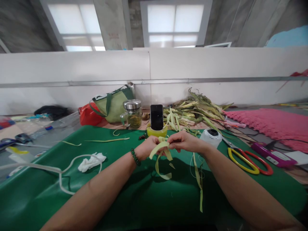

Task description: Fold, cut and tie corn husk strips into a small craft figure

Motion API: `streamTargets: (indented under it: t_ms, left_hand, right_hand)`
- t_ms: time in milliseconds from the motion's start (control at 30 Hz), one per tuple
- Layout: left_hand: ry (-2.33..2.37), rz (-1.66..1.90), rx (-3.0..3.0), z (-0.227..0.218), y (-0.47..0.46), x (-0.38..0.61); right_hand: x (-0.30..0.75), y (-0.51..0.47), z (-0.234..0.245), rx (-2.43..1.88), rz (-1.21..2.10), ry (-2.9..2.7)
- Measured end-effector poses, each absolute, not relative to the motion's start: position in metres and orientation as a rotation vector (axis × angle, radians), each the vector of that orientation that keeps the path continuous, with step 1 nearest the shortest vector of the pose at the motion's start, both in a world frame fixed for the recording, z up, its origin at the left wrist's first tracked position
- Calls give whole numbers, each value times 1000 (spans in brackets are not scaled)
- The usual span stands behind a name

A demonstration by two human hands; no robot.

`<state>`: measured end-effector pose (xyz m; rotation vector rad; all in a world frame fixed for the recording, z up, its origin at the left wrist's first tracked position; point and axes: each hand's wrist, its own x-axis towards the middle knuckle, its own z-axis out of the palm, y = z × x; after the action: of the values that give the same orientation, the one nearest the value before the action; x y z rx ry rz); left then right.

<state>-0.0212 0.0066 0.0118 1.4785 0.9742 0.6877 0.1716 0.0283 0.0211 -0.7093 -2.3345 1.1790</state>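
Pale green leaf strips [159,149], flat and curling, hang between my two hands above a green mat. My left hand [148,148], with a dark green bead bracelet [135,157] at the wrist, is closed on the strips. My right hand [184,141] pinches them from the other side, fingertips close to those of the left. One curled end dangles below the hands. A longer leaf strip [197,179] lies on the mat under my right forearm. Just behind the hands, a phone [156,116] stands upright in a yellow holder [157,131].
Right of my hands are a white thread spool [211,138] and scissors [249,160] with yellow and red handles. Behind lie a heap of plant stalks [199,107], a lidded glass jar [133,115] and a green bag [114,104]. A white cable [57,170] and crumpled tissue [91,162] lie left.
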Motion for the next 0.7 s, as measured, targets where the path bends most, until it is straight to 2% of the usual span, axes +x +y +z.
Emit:
streamTargets:
  t_ms: [467,700]
  left_hand:
    - [831,698,1586,7,7,-19]
    - [814,542,1973,20,6,-29]
  right_hand:
    - [158,30,14,-755,1104,-2225]
    - [156,27,12,-809,959,-2250]
